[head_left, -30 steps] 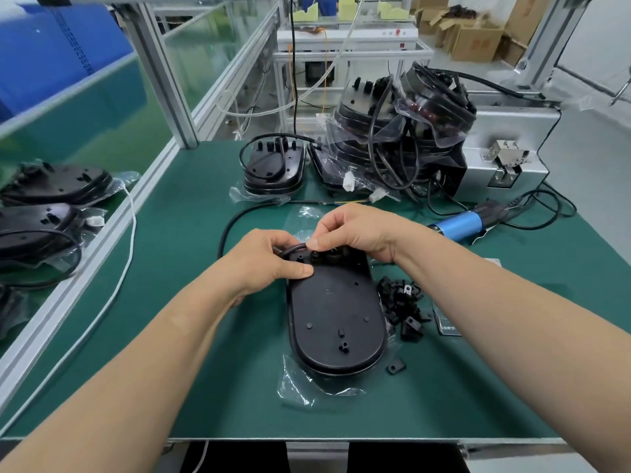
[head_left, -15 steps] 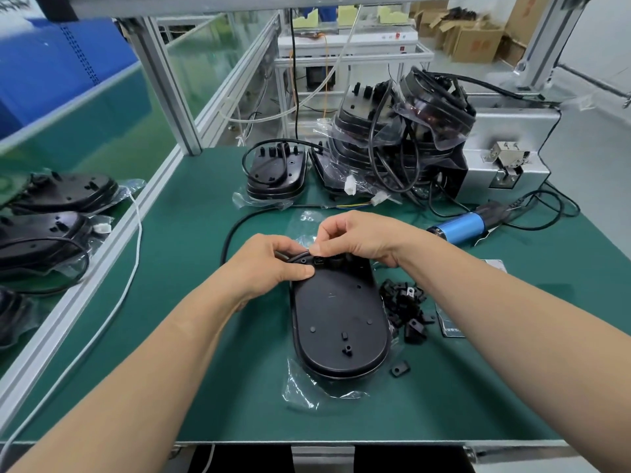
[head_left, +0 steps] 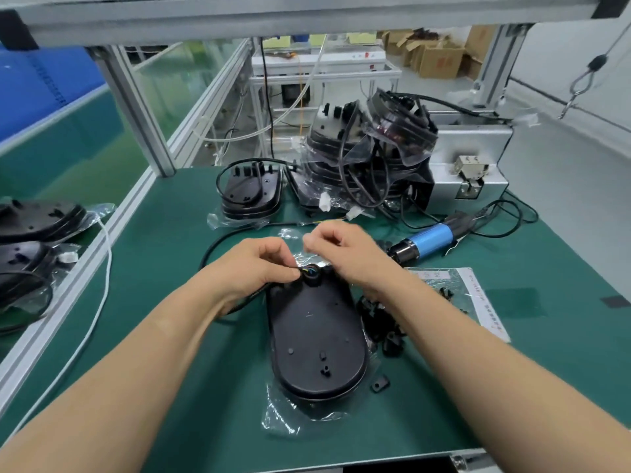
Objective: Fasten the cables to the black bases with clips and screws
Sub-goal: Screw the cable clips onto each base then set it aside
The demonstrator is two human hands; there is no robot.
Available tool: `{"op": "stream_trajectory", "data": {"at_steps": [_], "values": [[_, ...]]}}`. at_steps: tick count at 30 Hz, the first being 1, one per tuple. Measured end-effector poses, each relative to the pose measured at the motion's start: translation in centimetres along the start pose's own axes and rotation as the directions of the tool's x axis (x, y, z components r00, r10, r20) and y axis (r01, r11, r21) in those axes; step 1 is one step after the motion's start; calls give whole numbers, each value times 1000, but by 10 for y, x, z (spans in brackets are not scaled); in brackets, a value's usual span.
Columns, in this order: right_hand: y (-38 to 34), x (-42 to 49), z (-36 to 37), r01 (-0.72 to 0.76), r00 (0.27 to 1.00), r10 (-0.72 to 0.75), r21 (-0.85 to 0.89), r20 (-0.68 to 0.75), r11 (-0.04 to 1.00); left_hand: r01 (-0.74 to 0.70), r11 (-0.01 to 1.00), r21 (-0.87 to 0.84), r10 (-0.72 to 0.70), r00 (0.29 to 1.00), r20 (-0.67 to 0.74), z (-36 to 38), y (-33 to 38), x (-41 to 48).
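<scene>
A black oval base (head_left: 317, 339) lies on a plastic bag at the middle of the green mat. A black cable (head_left: 222, 240) loops in from the left to the base's far end. My left hand (head_left: 259, 264) pinches the cable end at that far end, where coloured wires show. My right hand (head_left: 345, 254) hovers just above the same spot with fingers curled; what it holds, if anything, is too small to tell. Small black clips (head_left: 379, 319) lie in a heap right of the base, one loose clip (head_left: 380, 384) nearer me.
A blue electric screwdriver (head_left: 426, 242) lies right of my hands with its cord. A finished base (head_left: 251, 191) and a tangled pile of bagged bases (head_left: 368, 158) stand at the back, a grey machine (head_left: 471, 165) beside them. More bases (head_left: 37, 220) lie left beyond the rail.
My right hand has lifted off the base's far end and moved up a little. My left hand keeps its pinch on the cable end. The camera has tilted.
</scene>
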State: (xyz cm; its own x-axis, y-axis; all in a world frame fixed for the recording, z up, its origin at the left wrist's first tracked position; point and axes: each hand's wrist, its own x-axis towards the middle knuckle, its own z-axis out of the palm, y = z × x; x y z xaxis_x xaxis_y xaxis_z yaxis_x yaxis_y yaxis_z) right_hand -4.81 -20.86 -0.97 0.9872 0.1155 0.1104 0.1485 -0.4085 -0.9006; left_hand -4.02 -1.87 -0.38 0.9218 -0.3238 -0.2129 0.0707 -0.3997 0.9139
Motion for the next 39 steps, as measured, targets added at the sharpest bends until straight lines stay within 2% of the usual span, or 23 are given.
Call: {"op": "stream_trajectory", "data": {"at_steps": [1,2,3,4,6,8,12,15,17,20,22,24,27,29,31,32,34,36,39], "values": [[3,-2,-11,6,976,-20,-63,-219,998,14,1000,5,-13,1000,-8,1,2,2],[9,-5,-26,-33,903,-36,-152,-427,988,30,1000,7,-30,999,-12,2,4,3],[17,-8,-46,-128,821,-25,-227,-571,965,47,999,10,-47,999,-4,3,6,5],[27,-11,-67,-258,765,32,-261,-644,930,65,998,14,-65,998,19,2,7,7],[46,-13,-99,-511,709,273,-207,-651,834,104,994,14,-105,992,70,-1,7,8],[60,-6,-110,-624,667,441,-128,-600,771,129,992,-3,-128,987,97,-3,5,8],[69,14,-104,-692,633,504,-139,-588,708,101,995,7,-101,989,105,-7,1,7],[70,24,-107,-722,553,573,-4,-604,692,68,994,81,-76,993,95,-9,5,9],[68,22,-108,-661,502,646,228,-575,715,57,988,146,-73,992,104,-8,10,12],[70,13,-106,-438,500,720,577,-481,689,33,965,260,-75,985,154,-8,14,16],[70,5,-105,-260,520,731,733,-443,629,31,947,320,-94,979,184,-10,17,19],[63,-1,-105,-87,507,730,816,-458,572,64,929,365,-146,969,201,-10,23,20],[37,-8,-102,153,519,679,838,-519,523,122,923,364,-220,945,243,-9,28,20],[10,-11,-95,300,617,594,852,-516,429,120,939,323,-212,940,266,-10,27,22],[-19,-12,-83,371,758,441,874,-481,314,115,946,302,-204,937,284,-11,25,23],[-32,-12,-76,364,812,348,872,-469,326,119,950,289,-205,935,289,-11,24,23],[-55,-7,-59,369,859,194,836,-474,406,133,960,248,-206,933,294,-13,21,25],[-74,0,-42,420,848,105,780,-519,464,118,970,212,-179,939,295,-16,17,25],[-90,7,-21,506,789,-31,620,-614,600,86,983,162,-132,943,305,-15,12,25]]}}
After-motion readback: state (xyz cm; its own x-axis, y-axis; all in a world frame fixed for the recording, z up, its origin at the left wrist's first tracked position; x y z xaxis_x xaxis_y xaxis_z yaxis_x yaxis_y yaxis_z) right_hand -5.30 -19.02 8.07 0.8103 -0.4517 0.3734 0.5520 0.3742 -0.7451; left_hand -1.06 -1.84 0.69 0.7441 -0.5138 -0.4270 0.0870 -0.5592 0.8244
